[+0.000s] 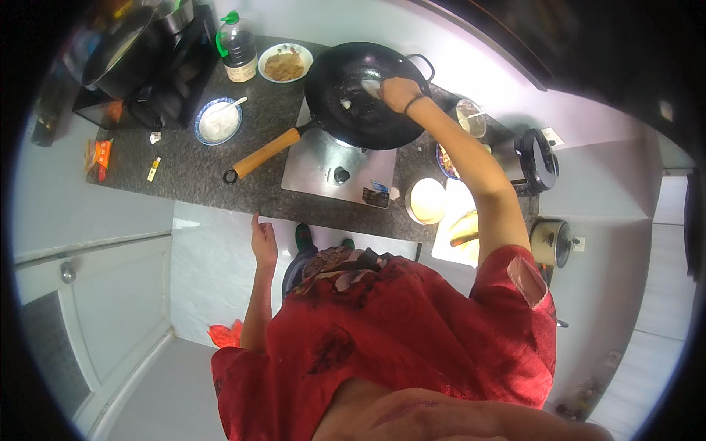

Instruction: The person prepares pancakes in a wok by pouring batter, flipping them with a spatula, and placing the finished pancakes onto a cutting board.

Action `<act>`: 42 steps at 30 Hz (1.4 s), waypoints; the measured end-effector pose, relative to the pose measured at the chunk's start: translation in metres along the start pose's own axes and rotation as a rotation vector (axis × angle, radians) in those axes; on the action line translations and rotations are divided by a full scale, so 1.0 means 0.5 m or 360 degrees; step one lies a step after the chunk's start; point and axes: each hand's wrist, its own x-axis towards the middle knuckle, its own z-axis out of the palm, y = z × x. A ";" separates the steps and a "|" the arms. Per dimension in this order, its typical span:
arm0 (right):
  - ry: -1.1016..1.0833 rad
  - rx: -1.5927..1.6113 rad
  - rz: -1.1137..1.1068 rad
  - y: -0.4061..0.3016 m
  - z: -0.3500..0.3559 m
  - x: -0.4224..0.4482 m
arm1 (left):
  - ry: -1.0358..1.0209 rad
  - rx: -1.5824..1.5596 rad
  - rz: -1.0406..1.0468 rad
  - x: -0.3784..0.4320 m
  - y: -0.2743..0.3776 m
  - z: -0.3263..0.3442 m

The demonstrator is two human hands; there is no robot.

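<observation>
A black wok [336, 71] with a wooden handle [267, 152] sits on a steel gas stove [309, 165]. My right hand [401, 95] is over the wok, closed on a small whitish piece [370, 86] that I cannot name for certain. A small white lump [346, 103] lies on the wok's dark inner surface, left of that hand. My left hand [264, 241] hangs by the counter's front edge, holding nothing, with one finger extended and the others curled. A white bowl of brownish food [284, 65] stands at the wok's left.
Further left are a blue-rimmed bowl of white powder [219, 121] with a spoon, a dark bottle with a green cap [239, 52], and a dark pot [118, 55]. On the right stand a round container [426, 200], a white board [444, 242], a glass [471, 117] and an electric appliance [538, 160].
</observation>
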 end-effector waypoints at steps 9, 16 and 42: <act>-0.0485 0.3767 0.0794 0.082 0.075 -0.183 | -0.0087 -0.0097 0.0014 -0.046 0.002 0.063; -0.0489 0.4766 0.0140 0.172 0.129 -0.345 | -0.0138 -0.0265 -0.0012 -0.079 0.040 0.114; 0.0725 0.4294 0.0900 0.354 0.341 -0.361 | -0.0202 -0.0070 0.0046 -0.167 0.019 0.081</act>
